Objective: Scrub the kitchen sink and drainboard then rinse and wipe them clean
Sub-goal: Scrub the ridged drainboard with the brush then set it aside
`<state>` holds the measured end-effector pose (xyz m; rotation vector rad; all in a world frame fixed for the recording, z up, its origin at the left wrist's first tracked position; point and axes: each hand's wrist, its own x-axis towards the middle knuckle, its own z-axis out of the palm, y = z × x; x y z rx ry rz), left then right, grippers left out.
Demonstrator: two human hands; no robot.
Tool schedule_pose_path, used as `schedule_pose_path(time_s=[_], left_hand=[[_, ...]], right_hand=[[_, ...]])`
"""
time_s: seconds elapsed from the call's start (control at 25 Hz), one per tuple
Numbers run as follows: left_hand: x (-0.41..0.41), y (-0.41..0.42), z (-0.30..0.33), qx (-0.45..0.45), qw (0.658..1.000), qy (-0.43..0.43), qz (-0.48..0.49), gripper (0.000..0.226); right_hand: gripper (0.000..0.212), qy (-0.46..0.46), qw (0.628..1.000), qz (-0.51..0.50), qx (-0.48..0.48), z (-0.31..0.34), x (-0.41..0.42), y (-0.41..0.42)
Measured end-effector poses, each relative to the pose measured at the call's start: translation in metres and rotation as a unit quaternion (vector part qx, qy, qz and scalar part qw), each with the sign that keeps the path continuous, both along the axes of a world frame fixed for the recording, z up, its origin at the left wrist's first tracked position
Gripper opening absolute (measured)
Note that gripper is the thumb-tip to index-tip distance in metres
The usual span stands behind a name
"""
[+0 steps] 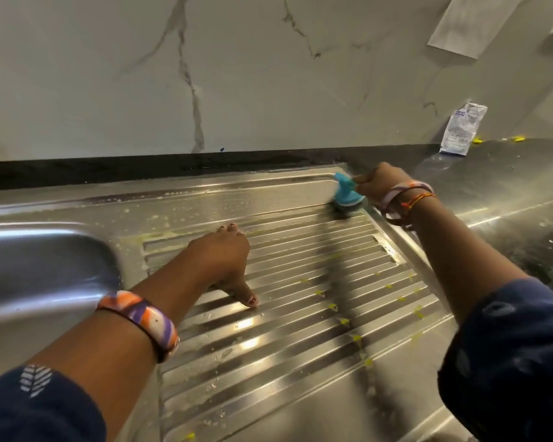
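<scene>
Scrubbing is under way, by my judgement early. The right hand (pixel 375 183) grips a blue brush (pixel 347 196) at the drainboard's (pixel 268 314) two o'clock corner; the left hand (pixel 224 260) presses spread fingers on the ribs. Yellow specks remain toward five o'clock; the sink (pixel 45 266), at nine o'clock, rinsing and wiping look undone.

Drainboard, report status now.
Right hand grips brush at drainboard far corner. Left hand pressing ribs. Yellow specks remain. Nothing in the way.

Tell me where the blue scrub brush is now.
The blue scrub brush is at the far right corner of the drainboard, gripped by the right hand.
</scene>
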<state>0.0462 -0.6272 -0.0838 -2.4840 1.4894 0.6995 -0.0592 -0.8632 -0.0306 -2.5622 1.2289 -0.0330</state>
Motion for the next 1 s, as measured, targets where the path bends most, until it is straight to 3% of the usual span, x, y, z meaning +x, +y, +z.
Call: schedule_pose_path(time_s=[0.12, 0.2, 0.32, 0.4, 0.48, 0.64, 0.72, 1.0], left_hand=[[0.0, -0.003, 0.001, 0.013, 1.0, 0.0, 0.007, 0.106], [0.0, -0.004, 0.002, 0.019, 1.0, -0.004, 0.011, 0.106], [0.0, -0.005, 0.002, 0.026, 1.0, -0.009, 0.011, 0.105], [0.0, -0.006, 0.004, 0.031, 0.999, -0.009, 0.014, 0.104], [-0.001, -0.006, 0.005, 0.033, 0.999, -0.01, 0.015, 0.1], [-0.004, -0.01, 0.008, 0.038, 0.999, -0.016, 0.015, 0.089], [-0.004, -0.01, 0.007, 0.038, 0.999, -0.018, 0.012, 0.088], [-0.002, -0.006, 0.004, 0.037, 0.999, -0.013, 0.007, 0.106]], right_hand=[[0.035, -0.03, 0.987, 0.095, 0.126, 0.003, 0.012, 0.032], [0.035, -0.02, 0.992, 0.092, 0.086, 0.004, 0.017, 0.024], [0.037, 0.024, 0.999, -0.028, -0.034, 0.007, 0.005, -0.011], [0.038, 0.027, 0.997, -0.072, -0.028, 0.007, -0.005, -0.018], [0.036, 0.002, 1.0, -0.027, 0.004, 0.005, -0.004, 0.001], [0.035, -0.076, 0.97, 0.118, 0.198, -0.005, 0.006, 0.067], [0.036, -0.081, 0.966, 0.147, 0.197, -0.012, 0.01, 0.073], [0.035, -0.071, 0.994, -0.063, 0.062, 0.002, -0.037, -0.016]])
